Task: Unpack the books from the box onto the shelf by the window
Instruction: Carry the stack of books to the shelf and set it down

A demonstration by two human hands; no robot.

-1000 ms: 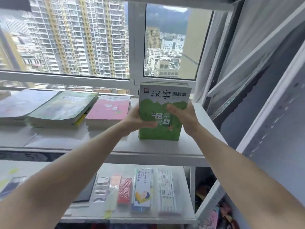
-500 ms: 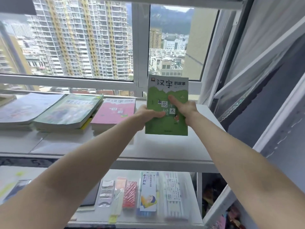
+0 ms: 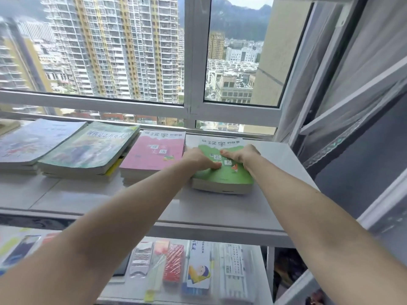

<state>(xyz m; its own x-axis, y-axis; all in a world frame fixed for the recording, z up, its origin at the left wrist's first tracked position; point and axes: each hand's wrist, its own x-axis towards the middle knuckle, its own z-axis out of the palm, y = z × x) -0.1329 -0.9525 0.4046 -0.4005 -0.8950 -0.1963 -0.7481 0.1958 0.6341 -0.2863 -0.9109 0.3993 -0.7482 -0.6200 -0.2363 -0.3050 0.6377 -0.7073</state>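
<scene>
Daylight from the window (image 3: 141, 51) falls on the shelf (image 3: 220, 208), where the green book (image 3: 222, 175) lies flat on a small stack. Both thumbs press its cover while the left hand (image 3: 198, 158) and right hand (image 3: 243, 151) curl round its side edges, probably to square it up. Just left of the left fingers sits the pink book (image 3: 154, 153).

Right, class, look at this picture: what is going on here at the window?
A person is laying a green paperback book flat on the white shelf under the window. The left hand and the right hand both hold it, thumbs on the cover. It lies just right of a pink paperback book, which tops one of several stacks already on the shelf.
</scene>
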